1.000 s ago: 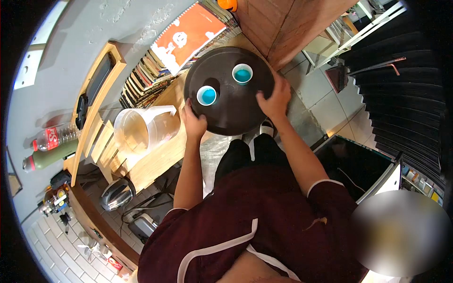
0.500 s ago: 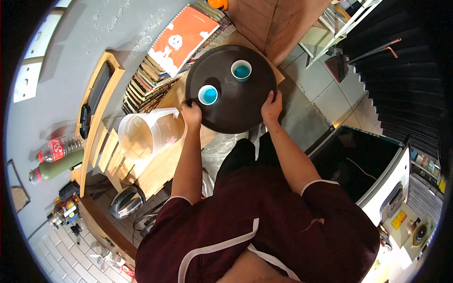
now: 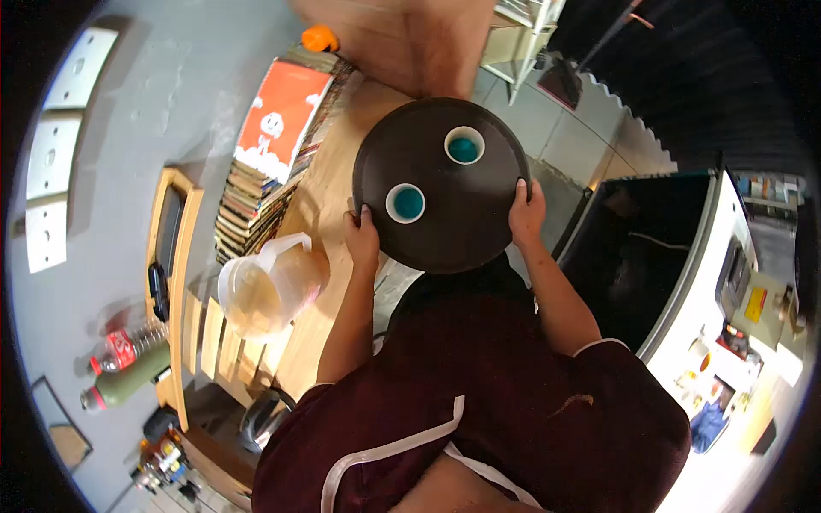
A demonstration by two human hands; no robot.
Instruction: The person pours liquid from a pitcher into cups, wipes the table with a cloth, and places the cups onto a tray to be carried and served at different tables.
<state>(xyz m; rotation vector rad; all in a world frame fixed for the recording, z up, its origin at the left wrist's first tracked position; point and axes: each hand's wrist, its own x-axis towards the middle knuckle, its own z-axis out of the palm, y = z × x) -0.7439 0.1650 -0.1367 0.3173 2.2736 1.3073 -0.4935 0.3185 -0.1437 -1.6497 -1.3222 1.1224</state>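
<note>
Holds a round dark tray (image 3: 445,227) in front of the body, between both hands. Pinches its left rim with the left hand (image 3: 363,239), thumb over the edge, and its right rim with the right hand (image 3: 528,215) in the same way — cannot tell the lie of the fingers beneath. Bears two white cups on the tray, upright and apart, each with blue liquid inside: the near cup (image 3: 405,203) toward the tray's left rim, the far cup (image 3: 464,146) toward its far right. Just left of the tray, a wooden bench (image 3: 329,201) with a clear jug (image 3: 274,291) and a row of books (image 3: 244,218), topped by an orange notebook (image 3: 282,120). Farther left of the tray, a red-labelled bottle (image 3: 128,346) beside a green bottle (image 3: 132,380). Beyond the tray to the right — floor tiles (image 3: 560,141) and a dark pleated curtain (image 3: 684,85).
</note>
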